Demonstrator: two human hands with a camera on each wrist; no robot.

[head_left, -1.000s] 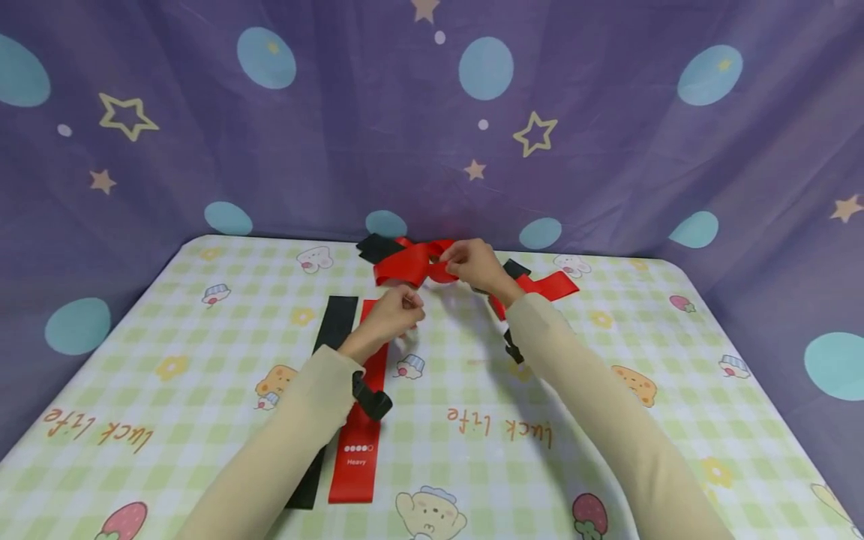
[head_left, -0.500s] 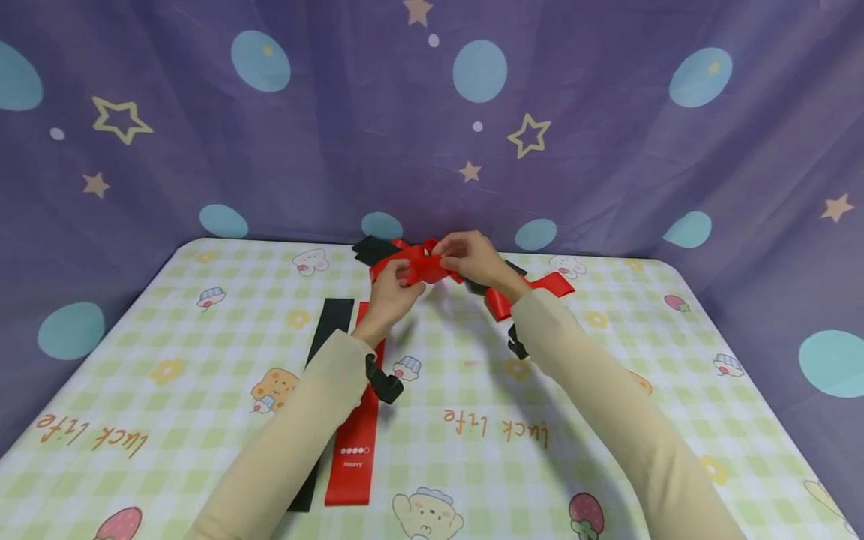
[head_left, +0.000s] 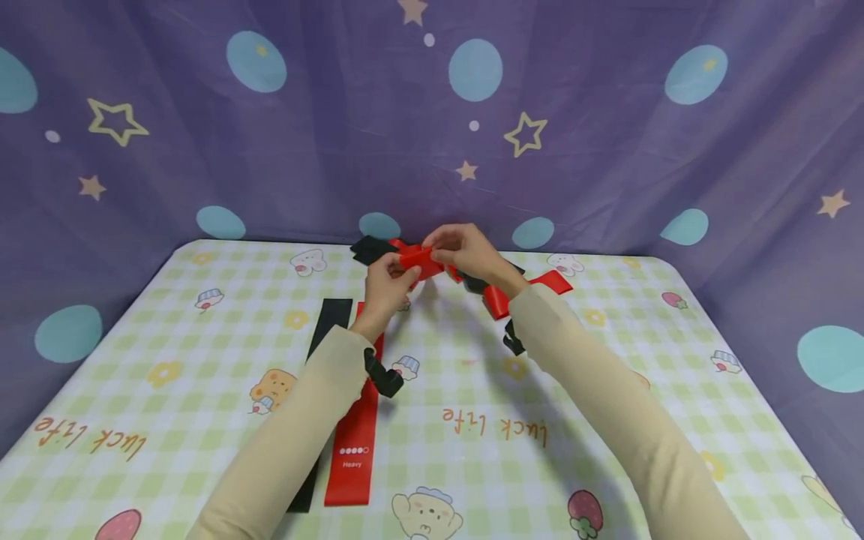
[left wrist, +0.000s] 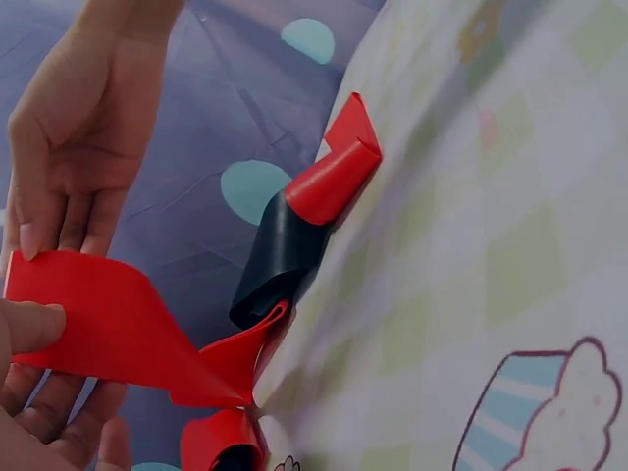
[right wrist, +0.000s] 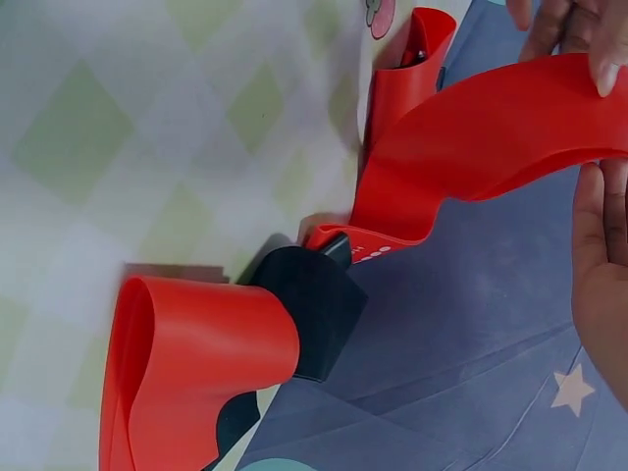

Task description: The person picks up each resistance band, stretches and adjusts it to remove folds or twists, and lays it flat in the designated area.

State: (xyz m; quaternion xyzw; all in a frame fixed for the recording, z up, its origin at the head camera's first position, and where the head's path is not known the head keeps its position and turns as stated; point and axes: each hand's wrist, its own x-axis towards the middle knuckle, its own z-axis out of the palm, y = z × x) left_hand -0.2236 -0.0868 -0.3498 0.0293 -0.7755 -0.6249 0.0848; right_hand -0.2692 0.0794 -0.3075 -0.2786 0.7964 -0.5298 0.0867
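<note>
At the back of the table, both hands hold a raised section of a red resistance band (head_left: 422, 262). My left hand (head_left: 387, 289) pinches it, with the thumb lying across its flat face in the left wrist view. From the other side, my right hand (head_left: 467, 251) grips the band near its upper edge. The raised part rises as a wide loop (right wrist: 491, 128) from a tangle on the cloth in the right wrist view. A black band (left wrist: 285, 250) is wrapped in with the red there, and a folded red end (right wrist: 206, 334) lies beside it.
Beneath my left forearm lie a flat black band (head_left: 332, 319) and a flat red band (head_left: 351, 469) printed "Heavy". A checked cloth (head_left: 574, 465) covers the table. Behind its back edge hangs a purple curtain (head_left: 324, 150).
My left hand has moved up and away from me to the red band and taken hold of it. The band's loop is now drawn flat between both hands. My right hand has shifted slightly.
</note>
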